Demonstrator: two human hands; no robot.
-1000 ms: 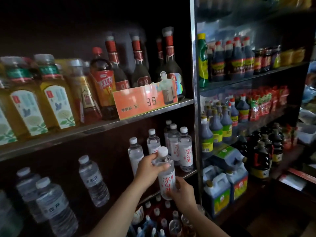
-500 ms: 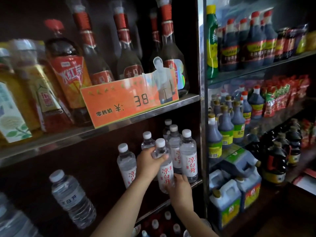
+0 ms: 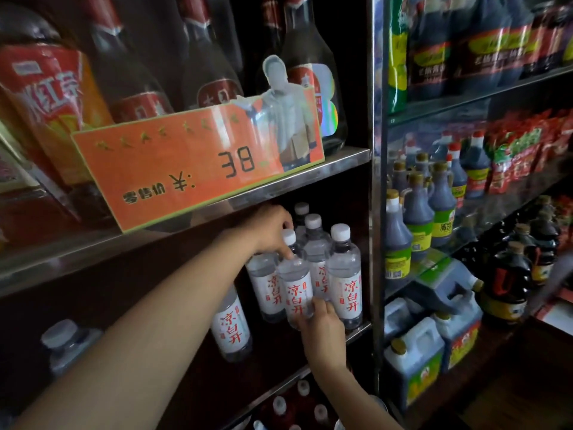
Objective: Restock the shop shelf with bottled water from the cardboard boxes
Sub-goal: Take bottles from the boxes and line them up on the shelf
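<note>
Under metal shelf [image 3: 325, 169], crowded shop

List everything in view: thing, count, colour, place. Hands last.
held water bottle: one, clear with white cap and red-lettered label, middle shelf, front of the cluster
other water bottles: at least five more upright there, same look; one blurred at far left
price card: one, orange, marked 38, upper shelf edge
liquor bottles: several, dark glass with red labels, upper shelf
sauce bottles: many, dark with green-yellow labels, right-hand unit
jugs: about four, pale with dark contents, right unit, low
red packets: a row, right unit, middle shelf
left hand: grips the held bottle's neck
right hand: holds its base
</note>
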